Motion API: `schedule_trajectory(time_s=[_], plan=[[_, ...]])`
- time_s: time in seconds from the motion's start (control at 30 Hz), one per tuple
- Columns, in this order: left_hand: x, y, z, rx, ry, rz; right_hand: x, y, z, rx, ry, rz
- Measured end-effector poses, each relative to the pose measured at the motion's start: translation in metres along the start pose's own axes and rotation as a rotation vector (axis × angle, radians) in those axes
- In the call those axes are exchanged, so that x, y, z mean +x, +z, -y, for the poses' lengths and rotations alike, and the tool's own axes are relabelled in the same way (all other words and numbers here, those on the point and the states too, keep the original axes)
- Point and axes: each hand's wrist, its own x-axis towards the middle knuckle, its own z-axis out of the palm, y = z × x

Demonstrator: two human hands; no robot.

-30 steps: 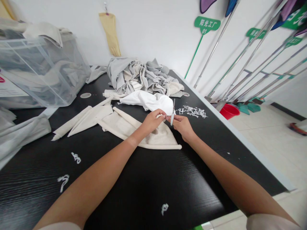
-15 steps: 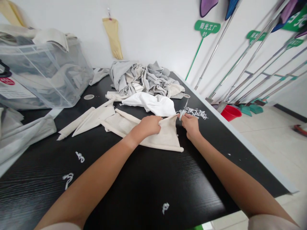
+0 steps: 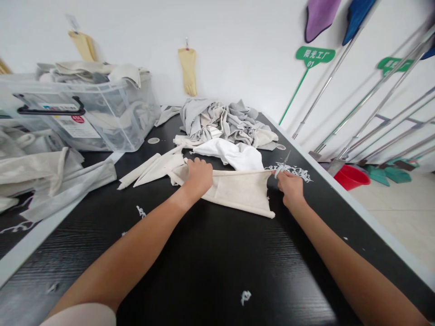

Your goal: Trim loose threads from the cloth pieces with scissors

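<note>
Fingers of the left hand [image 3: 200,176] are clamping on the far edge of a cream cloth [image 3: 238,194], while those of the right hand [image 3: 291,189] are pinching its far right corner. Beneath, a black tabletop [image 3: 204,267] is supporting a grey fabric heap [image 3: 195,118] on its far side. Nearer, the cloth is spanning the gap between both hands. Scissors [image 3: 280,170] are sitting in the right hand's grasp, blades pointing far right. White thread scraps [image 3: 297,172] are lying just beyond.
</note>
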Motion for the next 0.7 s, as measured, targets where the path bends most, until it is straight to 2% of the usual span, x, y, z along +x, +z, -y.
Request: schedule_trajectory(time_s=[0.1,0.2,0.37,0.43,0.5,0.57,0.63,0.7], plan=[[-0.005,-0.002,0.023,0.056,0.054,-0.041,0.0,-0.002,0.009,0.022,-0.015,-0.012],[-0.008,-0.015,0.045,-0.026,0.073,0.045,-0.001,-0.007,0.023,0.059,-0.045,-0.022],[-0.018,-0.063,0.081,-0.397,0.075,0.202,-0.003,-0.021,0.055,0.148,-0.091,0.019],[-0.026,-0.083,0.097,-0.504,0.048,0.264,-0.005,-0.028,0.069,0.172,-0.077,0.068],[-0.034,-0.095,0.111,-0.567,0.045,0.277,-0.008,-0.033,0.079,0.204,-0.073,0.131],[-0.042,-0.096,0.123,-0.666,0.045,0.384,-0.008,-0.035,0.083,0.206,-0.05,0.175],[-0.049,-0.086,0.131,-0.769,-0.042,0.479,-0.007,-0.035,0.079,0.179,-0.02,0.192],[-0.055,-0.069,0.136,-0.859,-0.177,0.475,-0.003,-0.032,0.068,0.114,-0.01,0.203]])
